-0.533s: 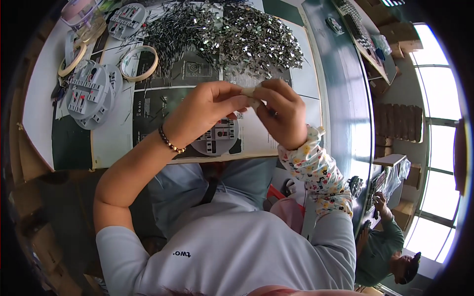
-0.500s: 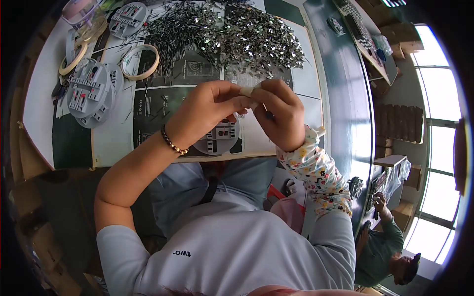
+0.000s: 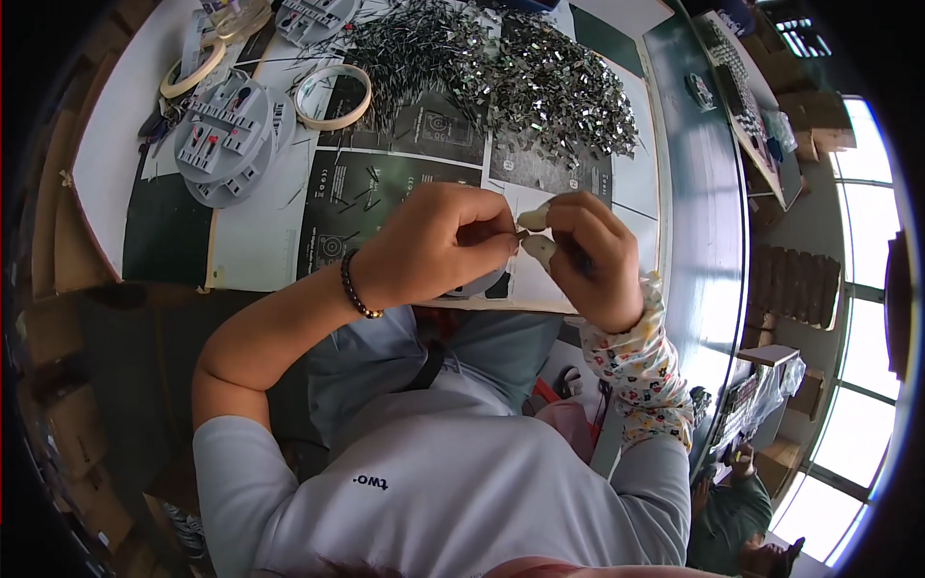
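Note:
My left hand (image 3: 438,241) and my right hand (image 3: 595,255) meet fingertip to fingertip above the near edge of the table. Between them is a tiny dark piece (image 3: 521,234), too small to name. My left thumb and forefinger pinch its end. White finger covers sit on my right thumb and forefinger, which close in on the piece from the other side. Under the hands lies a round grey disc (image 3: 480,285), mostly hidden. Beyond them spread a heap of small shiny metal pieces (image 3: 564,96) and a heap of thin dark strips (image 3: 405,63).
Stacked grey round fixtures (image 3: 226,140) with red bits stand at left, beside a tape roll (image 3: 333,97). Another grey fixture (image 3: 313,19) lies behind. A few loose strips (image 3: 371,183) rest on the printed dark board. At far right, a person in a green sleeve (image 3: 737,511) works.
The view has shifted, so the table sits further right and higher in it. My right thumb and forefinger have parted around the small piece. My hands now cover more of the grey disc.

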A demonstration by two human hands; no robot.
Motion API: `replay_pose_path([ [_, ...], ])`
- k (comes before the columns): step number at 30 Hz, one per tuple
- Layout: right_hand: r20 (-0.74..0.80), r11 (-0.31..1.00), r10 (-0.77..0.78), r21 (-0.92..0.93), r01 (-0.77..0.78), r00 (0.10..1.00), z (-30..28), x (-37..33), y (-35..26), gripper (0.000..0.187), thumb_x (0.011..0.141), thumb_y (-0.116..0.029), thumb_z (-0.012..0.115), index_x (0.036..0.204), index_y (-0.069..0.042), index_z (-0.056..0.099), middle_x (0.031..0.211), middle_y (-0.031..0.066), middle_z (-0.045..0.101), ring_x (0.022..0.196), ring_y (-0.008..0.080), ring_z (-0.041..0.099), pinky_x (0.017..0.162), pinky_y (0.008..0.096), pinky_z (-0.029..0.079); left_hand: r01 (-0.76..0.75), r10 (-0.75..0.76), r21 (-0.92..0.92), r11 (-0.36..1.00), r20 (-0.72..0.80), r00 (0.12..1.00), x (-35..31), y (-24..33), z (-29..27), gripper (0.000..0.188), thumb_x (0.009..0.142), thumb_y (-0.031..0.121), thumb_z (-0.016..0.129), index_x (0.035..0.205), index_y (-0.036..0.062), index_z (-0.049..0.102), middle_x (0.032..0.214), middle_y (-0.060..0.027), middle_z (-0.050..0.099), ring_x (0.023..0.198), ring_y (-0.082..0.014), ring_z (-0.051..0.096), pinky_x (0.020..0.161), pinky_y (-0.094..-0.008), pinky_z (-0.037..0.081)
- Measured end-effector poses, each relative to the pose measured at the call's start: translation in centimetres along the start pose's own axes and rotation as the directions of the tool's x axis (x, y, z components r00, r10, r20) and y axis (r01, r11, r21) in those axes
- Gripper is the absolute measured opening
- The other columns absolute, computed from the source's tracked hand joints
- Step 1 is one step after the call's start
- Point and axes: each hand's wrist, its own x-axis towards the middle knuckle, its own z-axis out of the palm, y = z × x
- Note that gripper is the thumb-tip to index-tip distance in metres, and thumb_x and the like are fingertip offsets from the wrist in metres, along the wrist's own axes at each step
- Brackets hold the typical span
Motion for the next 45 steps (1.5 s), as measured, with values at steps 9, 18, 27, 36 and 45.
replay_pose_path([
  [9, 0.081, 0.922, -0.377, -0.057, 0.382, 0.922, -0.6, -1.3, -0.7, 0.033, 0.07, 0.003, 0.075, 0.101, -0.002, 0.066, 0.094, 0.0116, 0.063, 0.075, 0.029, 0.067, 0.062, 0.0375, 0.056, 0.543, -0.188, -0.516, 0.662, 0.587, 0.788, 0.3, 0.4, -1.0, 0.009, 0.092, 0.005, 0.066, 0.098, -0.0016, 0.068, 0.083, -0.0015, 0.068, 0.064, -0.0058, 0.055, 0.06, -0.0229, 0.047],
  [18, 0.087, 0.98, -0.158, -0.109, 0.167, 0.984, 4.5, -5.9, 1.4, 0.037, 0.067, 0.0, 0.073, 0.103, -0.001, 0.065, 0.101, 0.0115, 0.066, 0.085, 0.0269, 0.066, 0.067, 0.0362, 0.057, -0.191, 0.431, 0.804, 0.563, -0.088, 0.898, -2.2, -1.3, 0.6, 0.012, 0.078, 0.005, 0.077, 0.089, 0.005, 0.072, 0.085, -0.0044, 0.063, 0.083, -0.023, 0.057, 0.072, -0.0348, 0.05],
  [27, 0.133, 0.969, -0.163, -0.163, 0.184, 0.978, 4.6, -7.0, 1.8, 0.043, 0.065, 0.001, 0.072, 0.107, 0.0, 0.063, 0.11, 0.0152, 0.068, 0.085, 0.0302, 0.066, 0.072, 0.0387, 0.057, -0.256, 0.446, 0.768, 0.587, -0.043, 0.894, -0.6, -3.8, 2.6, 0.018, 0.074, 0.007, 0.078, 0.078, 0.0077, 0.06, 0.089, -0.0051, 0.057, 0.091, -0.0279, 0.054, 0.081, -0.0401, 0.046],
  [36, 0.038, 0.956, -0.186, -0.225, 0.189, 0.982, 4.2, -5.6, 0.6, 0.033, 0.072, -0.003, 0.07, 0.104, -0.002, 0.065, 0.108, 0.0118, 0.069, 0.082, 0.0261, 0.065, 0.065, 0.0352, 0.057, -0.205, 0.445, 0.817, 0.539, -0.069, 0.893, -1.5, -3.4, 2.8, 0.017, 0.074, 0.007, 0.075, 0.081, 0.0082, 0.06, 0.092, -0.0062, 0.057, 0.093, -0.0304, 0.053, 0.086, -0.0441, 0.041],
  [45, 0.087, 0.912, -0.243, -0.319, 0.258, 0.966, 5.2, -7.1, 0.5, 0.027, 0.076, -0.006, 0.07, 0.103, -0.003, 0.064, 0.109, 0.0093, 0.069, 0.083, 0.0231, 0.064, 0.066, 0.034, 0.057, -0.115, 0.498, 0.788, 0.605, -0.262, 0.827, -2.3, -4.0, 4.4, 0.019, 0.073, 0.009, 0.077, 0.08, 0.0112, 0.059, 0.091, -0.0033, 0.057, 0.093, -0.0274, 0.054, 0.082, -0.044, 0.04],
])
